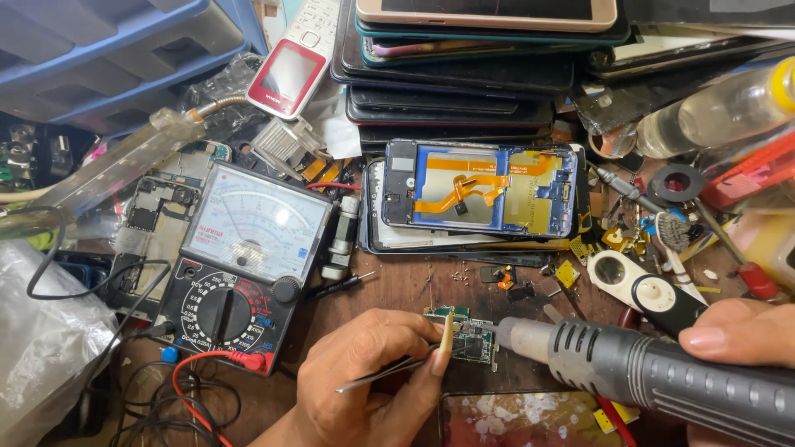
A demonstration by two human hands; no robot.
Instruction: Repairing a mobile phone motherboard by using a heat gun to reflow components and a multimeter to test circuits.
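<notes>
The left hand (pixel 373 377) gripped tweezers (pixel 389 372) at one board (pixel 474 341); the right hand (pixel 741 331) clasped one heat gun (pixel 654 377).

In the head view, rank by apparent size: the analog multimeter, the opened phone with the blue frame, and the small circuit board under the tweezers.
1. Analog multimeter, though it sits nearer the camera
2. Opened phone
3. Small circuit board, clearly smallest
</notes>
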